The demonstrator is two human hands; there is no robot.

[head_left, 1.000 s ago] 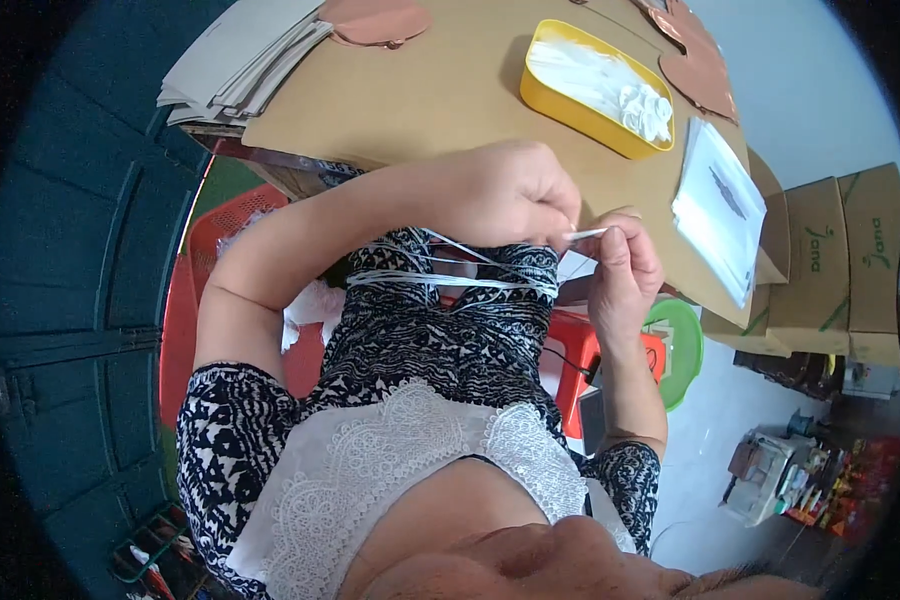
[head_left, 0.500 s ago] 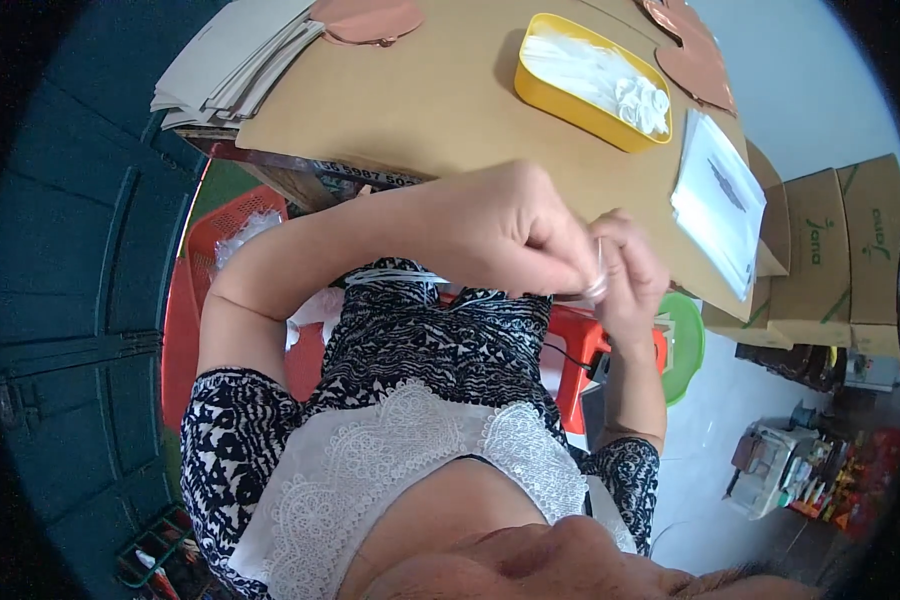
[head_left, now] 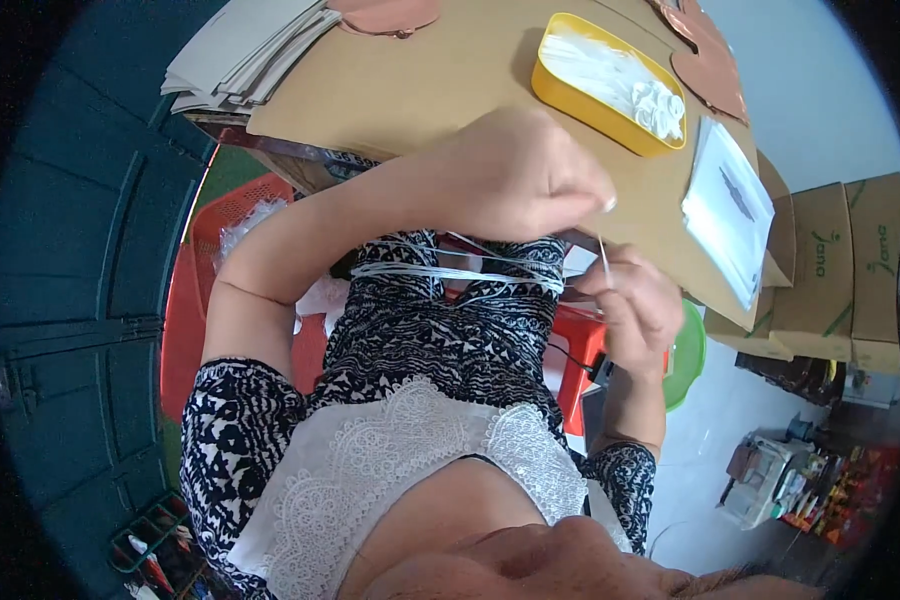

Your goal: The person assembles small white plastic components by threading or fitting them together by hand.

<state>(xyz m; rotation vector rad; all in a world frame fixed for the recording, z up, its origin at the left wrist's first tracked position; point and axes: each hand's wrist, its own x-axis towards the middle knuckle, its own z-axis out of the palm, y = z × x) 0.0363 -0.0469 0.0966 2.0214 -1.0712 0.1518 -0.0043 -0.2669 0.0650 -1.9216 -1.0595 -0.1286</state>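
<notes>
A thin white string (head_left: 604, 262) is stretched taut between my two hands, just off the table's near edge. My left hand (head_left: 540, 180) is closed in a pinch, with a small white end showing at its fingertips. Below and to the right, my right hand (head_left: 642, 302) is closed around the lower part of the string. Several white strands (head_left: 435, 272) lie across my lap under my left forearm. Whether they join the string in my hands cannot be made out.
On the brown table (head_left: 400, 110) stands a yellow tub (head_left: 600, 118) of white strings and coils. Printed sheets (head_left: 730, 210), a paper stack (head_left: 245, 50) and copper-coloured pieces (head_left: 705, 75) lie around it. Cardboard boxes (head_left: 820, 270) stand right, a red basket (head_left: 220, 215) left.
My hands have moved apart: the left up and away, the right slightly down and right. The string between them has drawn out straight, and the lap strands show more.
</notes>
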